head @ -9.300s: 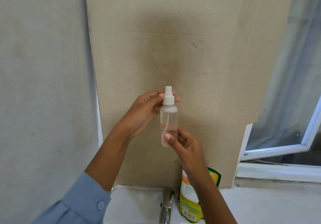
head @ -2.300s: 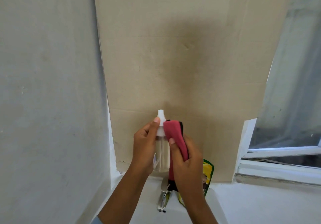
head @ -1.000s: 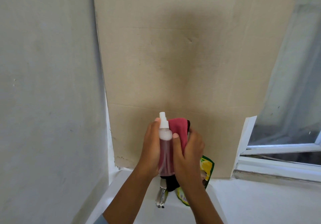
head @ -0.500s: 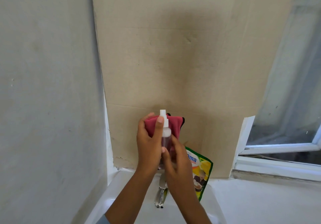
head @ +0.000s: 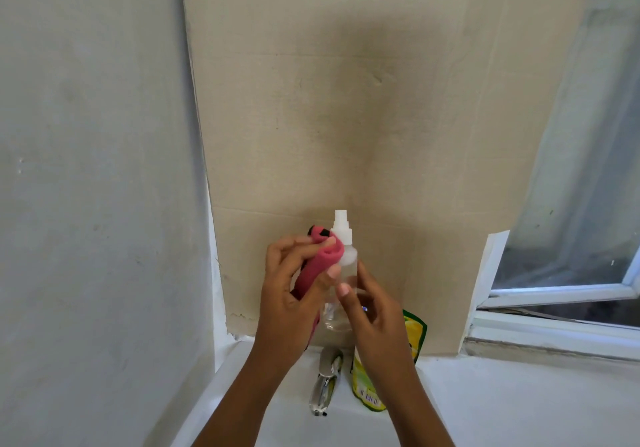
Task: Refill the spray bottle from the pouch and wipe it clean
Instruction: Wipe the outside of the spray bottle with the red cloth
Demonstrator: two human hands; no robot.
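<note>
A clear spray bottle (head: 341, 273) with a white nozzle stands upright in the air before the cardboard. My right hand (head: 372, 311) grips its lower body from the right. My left hand (head: 292, 294) holds a bunched pink cloth (head: 320, 261) with a black edge and presses it against the bottle's left shoulder. The yellow and green pouch (head: 414, 334) leans against the cardboard behind my right wrist, mostly hidden by it.
A white sink (head: 485, 398) with a chrome tap (head: 325, 377) lies below my hands. A cardboard sheet (head: 346, 117) covers the wall ahead. A grey wall (head: 93, 169) stands to the left and a window frame (head: 554, 294) to the right.
The pink cloth has passed from behind the bottle into my left hand on its left side. My right hand now grips the bottle's lower body.
</note>
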